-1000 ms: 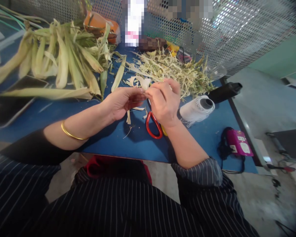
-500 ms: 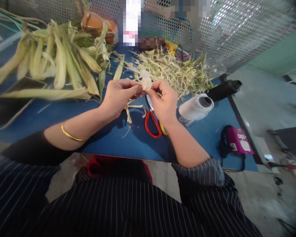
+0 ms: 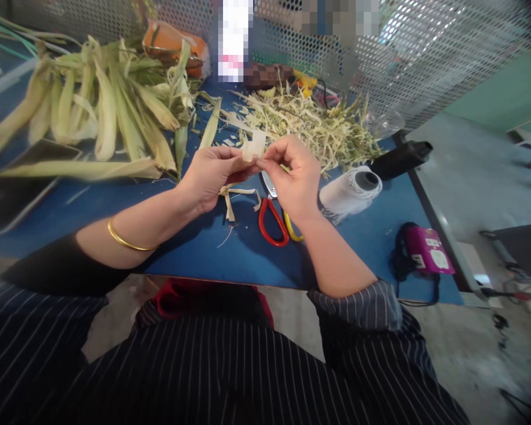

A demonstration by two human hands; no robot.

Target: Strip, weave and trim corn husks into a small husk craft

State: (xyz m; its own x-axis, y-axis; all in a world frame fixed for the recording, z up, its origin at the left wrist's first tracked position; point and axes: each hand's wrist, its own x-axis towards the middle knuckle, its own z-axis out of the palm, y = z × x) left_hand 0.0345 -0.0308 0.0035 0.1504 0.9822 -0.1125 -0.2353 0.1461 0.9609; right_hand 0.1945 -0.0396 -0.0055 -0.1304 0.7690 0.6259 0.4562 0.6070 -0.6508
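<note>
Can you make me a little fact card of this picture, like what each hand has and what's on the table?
Left hand: pinching a pale strip
Right hand: pinching the strip's lower end
Scissors: red and yellow handles, on the blue table
Husks: piled on the left
Shreds: heaped beyond the right hand
Spool: white, right of the right hand
Purple box: near the table's right edge

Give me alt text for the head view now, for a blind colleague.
A person's left hand and right hand pinch a small pale strip above a blue table. Red-and-yellow-handled scissors lie below; leafy husks are piled left, shredded strips behind, a white spool right.
</note>
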